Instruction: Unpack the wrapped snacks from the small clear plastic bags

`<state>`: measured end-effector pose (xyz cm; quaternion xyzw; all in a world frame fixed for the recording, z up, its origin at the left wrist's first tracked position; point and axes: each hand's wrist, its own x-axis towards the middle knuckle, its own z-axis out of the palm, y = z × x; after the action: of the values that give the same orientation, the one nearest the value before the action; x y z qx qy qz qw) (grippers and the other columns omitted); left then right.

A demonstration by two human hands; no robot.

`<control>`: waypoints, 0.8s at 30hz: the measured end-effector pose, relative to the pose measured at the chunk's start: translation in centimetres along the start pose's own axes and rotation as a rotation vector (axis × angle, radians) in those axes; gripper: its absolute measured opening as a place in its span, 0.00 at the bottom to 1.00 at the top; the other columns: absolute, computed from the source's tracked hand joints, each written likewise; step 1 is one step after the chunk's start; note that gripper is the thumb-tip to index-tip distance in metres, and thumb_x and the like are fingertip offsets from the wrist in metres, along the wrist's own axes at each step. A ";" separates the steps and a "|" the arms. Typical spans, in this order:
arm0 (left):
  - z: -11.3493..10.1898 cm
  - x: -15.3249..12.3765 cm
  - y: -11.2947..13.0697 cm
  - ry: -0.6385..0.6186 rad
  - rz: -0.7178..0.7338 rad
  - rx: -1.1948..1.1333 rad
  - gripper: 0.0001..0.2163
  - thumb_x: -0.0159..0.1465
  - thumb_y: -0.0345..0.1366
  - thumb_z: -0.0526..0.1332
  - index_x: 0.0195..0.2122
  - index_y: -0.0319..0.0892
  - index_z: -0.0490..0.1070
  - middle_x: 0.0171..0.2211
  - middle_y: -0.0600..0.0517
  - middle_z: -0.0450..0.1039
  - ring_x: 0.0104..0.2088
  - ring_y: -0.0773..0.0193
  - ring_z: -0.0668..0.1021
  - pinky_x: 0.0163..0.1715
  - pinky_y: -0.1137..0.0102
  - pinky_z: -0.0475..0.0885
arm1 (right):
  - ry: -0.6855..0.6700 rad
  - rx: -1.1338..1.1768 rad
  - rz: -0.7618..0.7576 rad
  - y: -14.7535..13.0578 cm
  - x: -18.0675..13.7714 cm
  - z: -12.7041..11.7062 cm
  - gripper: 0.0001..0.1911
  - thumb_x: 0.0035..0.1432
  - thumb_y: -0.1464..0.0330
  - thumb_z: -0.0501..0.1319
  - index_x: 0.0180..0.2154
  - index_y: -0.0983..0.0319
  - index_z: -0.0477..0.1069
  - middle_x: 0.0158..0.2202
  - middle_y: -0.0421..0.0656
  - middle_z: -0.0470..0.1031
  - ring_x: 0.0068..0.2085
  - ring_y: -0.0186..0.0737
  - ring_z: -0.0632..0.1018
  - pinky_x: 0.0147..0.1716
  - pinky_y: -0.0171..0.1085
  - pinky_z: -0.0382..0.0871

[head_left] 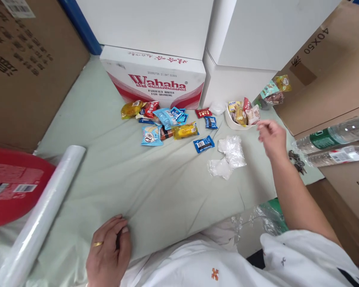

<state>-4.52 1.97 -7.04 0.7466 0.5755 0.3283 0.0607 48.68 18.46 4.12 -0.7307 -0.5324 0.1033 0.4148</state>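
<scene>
The right hand (272, 137) hangs above the far right part of a desk (167, 195) covered in pale green cloth, its fingers loosely bent and seemingly apart from the thumb, with nothing visible between them. Nearest to it is a small white bowl with rounded walls (238, 125), heaped with yellow, red and pale pink wrapped snacks (241, 115), standing toward the desk's far edge, near its far right corner. From this hand the bowl lies to the left and slightly farther from the person, just beside the fingertips; whether they touch its rim I cannot tell. The heap hides too much of the rim to show a clear long axis. The left hand (107, 249), wearing a gold ring, rests well apart from the bowl, on the cloth by the desk's near edge; its fingers curl inward and its underside is hidden, so I cannot tell whether it grips anything. Crumpled clear plastic wrappers (233, 151) lie on the near side of the bowl, and left of them a flat, rectangular blue packet (204, 144) lies with its long axis running roughly side to side, slightly slanted, also closer to the right hand than to the left.
</scene>
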 end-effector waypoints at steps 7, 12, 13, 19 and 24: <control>0.0 -0.4 -0.5 0.046 -0.012 -0.077 0.06 0.66 0.30 0.60 0.42 0.42 0.74 0.44 0.43 0.77 0.49 0.51 0.80 0.53 0.56 0.76 | -0.589 -0.416 -0.101 -2.9 -14.1 3.5 0.09 0.62 0.67 0.60 0.40 0.57 0.79 0.40 0.47 0.79 0.35 0.43 0.77 0.34 0.38 0.65; 0.0 0.5 1.7 0.063 -0.160 -0.247 0.05 0.66 0.34 0.61 0.42 0.43 0.74 0.43 0.45 0.76 0.45 0.56 0.80 0.46 0.60 0.77 | -0.379 0.165 0.142 -4.1 -15.3 4.3 0.09 0.60 0.58 0.65 0.37 0.57 0.77 0.32 0.41 0.76 0.29 0.38 0.71 0.30 0.37 0.63; 0.2 1.0 2.7 0.046 -0.190 -0.307 0.05 0.66 0.35 0.62 0.42 0.43 0.74 0.43 0.46 0.75 0.43 0.58 0.79 0.43 0.63 0.77 | -0.374 0.336 0.237 -5.0 -15.6 4.7 0.12 0.57 0.56 0.68 0.36 0.57 0.76 0.28 0.39 0.73 0.25 0.36 0.67 0.26 0.36 0.59; 3.8 6.1 9.9 -0.108 -0.410 -0.869 0.21 0.57 0.48 0.72 0.47 0.44 0.74 0.45 0.46 0.72 0.41 0.60 0.77 0.33 0.69 0.76 | -0.621 0.895 0.609 -11.3 -19.5 9.5 0.23 0.41 0.54 0.78 0.32 0.59 0.73 0.20 0.33 0.62 0.19 0.26 0.52 0.19 0.33 0.43; 4.3 9.1 9.1 -0.286 -0.621 -1.159 0.17 0.56 0.50 0.72 0.32 0.40 0.77 0.29 0.52 0.74 0.31 0.65 0.74 0.35 0.70 0.71 | -0.802 0.973 0.661 -12.5 -20.2 10.2 0.22 0.42 0.56 0.79 0.33 0.61 0.76 0.20 0.32 0.58 0.20 0.24 0.51 0.20 0.31 0.41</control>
<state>6.46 8.37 -2.24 0.4291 0.4804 0.4495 0.6189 25.64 7.19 0.69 -0.4912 -0.2881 0.7107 0.4130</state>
